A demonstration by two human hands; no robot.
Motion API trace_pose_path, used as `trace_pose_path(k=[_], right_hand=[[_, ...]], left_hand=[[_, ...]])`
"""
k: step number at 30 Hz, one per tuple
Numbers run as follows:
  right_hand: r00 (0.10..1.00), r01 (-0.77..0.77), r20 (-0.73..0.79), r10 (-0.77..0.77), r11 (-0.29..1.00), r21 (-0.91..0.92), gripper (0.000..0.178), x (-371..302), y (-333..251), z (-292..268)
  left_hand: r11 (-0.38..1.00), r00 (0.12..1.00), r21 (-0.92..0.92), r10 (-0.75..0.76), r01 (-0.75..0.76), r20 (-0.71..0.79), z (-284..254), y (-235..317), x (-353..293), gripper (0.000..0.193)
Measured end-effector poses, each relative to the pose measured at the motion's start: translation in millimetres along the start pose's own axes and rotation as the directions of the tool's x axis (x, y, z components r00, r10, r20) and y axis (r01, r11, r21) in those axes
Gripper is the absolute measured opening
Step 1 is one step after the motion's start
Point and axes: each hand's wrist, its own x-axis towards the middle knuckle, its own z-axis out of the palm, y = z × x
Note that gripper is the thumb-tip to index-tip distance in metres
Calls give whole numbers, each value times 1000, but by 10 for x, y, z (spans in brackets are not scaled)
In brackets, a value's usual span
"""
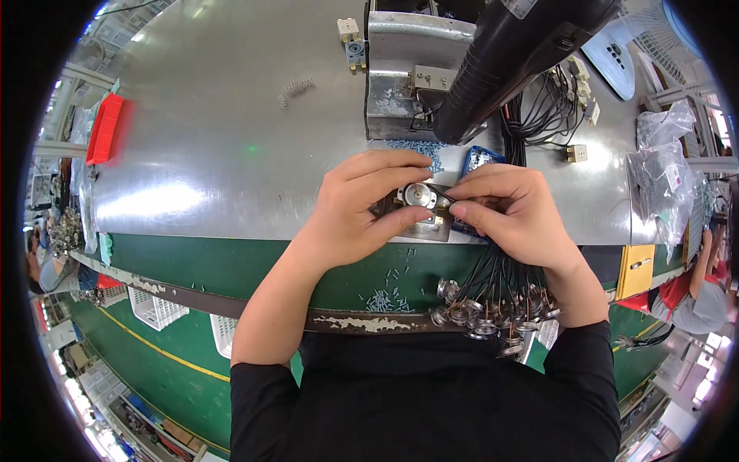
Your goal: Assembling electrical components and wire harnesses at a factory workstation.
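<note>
A round silver metal part point(418, 195) with a flanged rim, much like a thermostat, sits on a small metal plate point(436, 232) near the table's front edge. My left hand point(358, 202) curls around it, thumb on the near side and fingers on the far side. On its right, my right hand point(504, 208) pinches the end of a black wire point(449, 202) against the part; the fingertips partly hide the contact. Black wires run from below this hand to several similar round metal parts point(481, 317) bunched at the front edge.
Behind my hands stands a metal fixture point(392, 77) with a thick black cylinder point(500, 69) slanting over it. Screws point(416, 146) and a blue tray point(483, 157) lie close. More screws point(381, 302) lie in front. Wires with white connectors point(576, 153), springs point(296, 91) and a yellow pad point(636, 271) lie around.
</note>
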Motion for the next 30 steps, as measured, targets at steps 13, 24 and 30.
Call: trace_pose_path(k=[13,24,30], right_hand=[[972,231,55,-226,902,-365,11,-16,92,68],[956,277,52,-287,836,-474,16,-4,94,171],[919,371,145,-366,685,-626,24,12,117,144]], left_hand=[[979,971,-135,-126,155,201,71,-92,0,34],[975,962,-136,-143,177,231,41,-178,-27,33],[975,970,-152,-128,161,206,81,-204,-43,34]])
